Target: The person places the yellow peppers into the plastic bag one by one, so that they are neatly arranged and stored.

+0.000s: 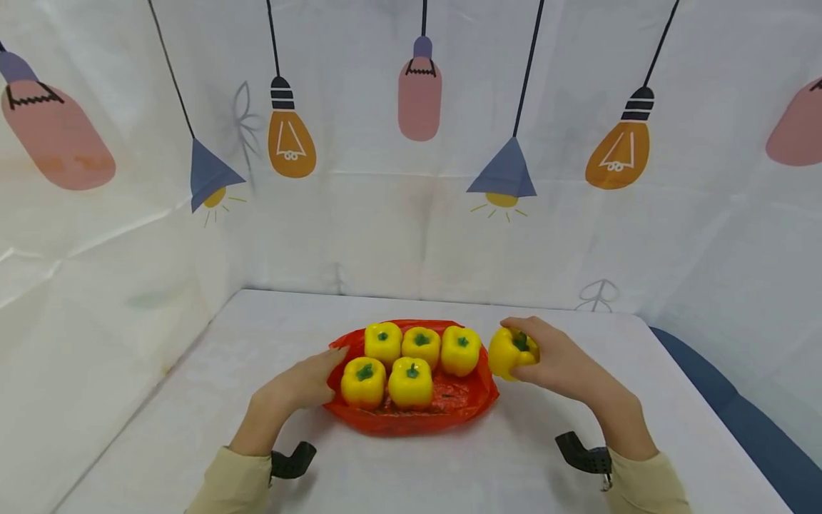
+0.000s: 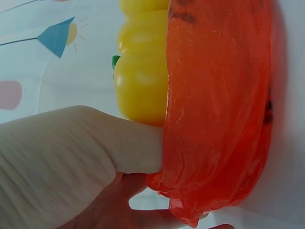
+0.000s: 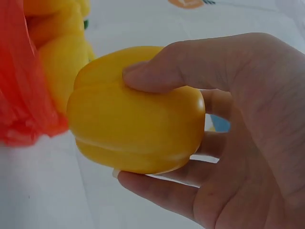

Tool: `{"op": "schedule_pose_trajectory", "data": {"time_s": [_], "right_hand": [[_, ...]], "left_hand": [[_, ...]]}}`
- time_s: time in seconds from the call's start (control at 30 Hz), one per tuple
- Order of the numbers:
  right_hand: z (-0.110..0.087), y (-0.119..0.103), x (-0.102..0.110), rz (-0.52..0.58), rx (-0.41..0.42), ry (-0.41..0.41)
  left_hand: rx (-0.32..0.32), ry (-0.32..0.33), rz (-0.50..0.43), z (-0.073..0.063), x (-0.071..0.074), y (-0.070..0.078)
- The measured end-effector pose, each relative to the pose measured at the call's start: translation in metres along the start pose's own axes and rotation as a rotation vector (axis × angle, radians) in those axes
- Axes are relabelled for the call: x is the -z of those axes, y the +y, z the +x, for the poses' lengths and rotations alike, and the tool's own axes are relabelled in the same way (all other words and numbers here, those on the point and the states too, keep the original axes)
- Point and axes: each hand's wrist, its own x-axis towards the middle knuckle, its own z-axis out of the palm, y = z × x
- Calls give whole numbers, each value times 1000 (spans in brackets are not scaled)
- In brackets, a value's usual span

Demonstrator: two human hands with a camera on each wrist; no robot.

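Note:
A red plastic bag (image 1: 411, 425) lies opened out on the table, with several yellow bell peppers (image 1: 411, 385) standing in it, green stems up. At its left side my left hand (image 1: 308, 382) pinches the bag's edge. In the left wrist view the thumb goes inside the red plastic (image 2: 214, 105), and the other fingers stay outside. Just beyond the bag's right edge, my right hand (image 1: 565, 364) holds another yellow bell pepper (image 1: 504, 353) between thumb and fingers. The right wrist view shows that yellow pepper (image 3: 138, 119) from its side, apart from the bag.
The white table (image 1: 257, 321) extends around the bag on all sides. Behind it hangs a pale sheet (image 1: 372, 235) printed with lamps and bulbs. A dark blue object (image 1: 726, 400), perhaps a chair, stands beyond the table's right edge.

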Motion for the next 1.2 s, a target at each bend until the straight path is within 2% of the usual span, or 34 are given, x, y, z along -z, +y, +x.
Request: {"op": "schedule_pose_trajectory", "data": {"time_s": [0.2, 0.4, 0.63, 0.87, 1.07, 1.2], "right_hand": [[1, -26, -17, -38, 52, -39], [3, -42, -35, -52, 64, -95], [6, -53, -57, -70, 30, -163], [8, -62, -73, -158, 13, -141], [9, -65, -80, -194, -41, -170], [9, -65, -80, -218, -45, -178]], "left_hand": [[4, -2, -5, -2, -1, 0], [-4, 2, 11, 0, -4, -1], [-7, 9, 25, -1, -5, 2], [-2, 7, 13, -1, -5, 5], [1, 13, 24, 2, -7, 4], [13, 15, 29, 3, -7, 3]]}}
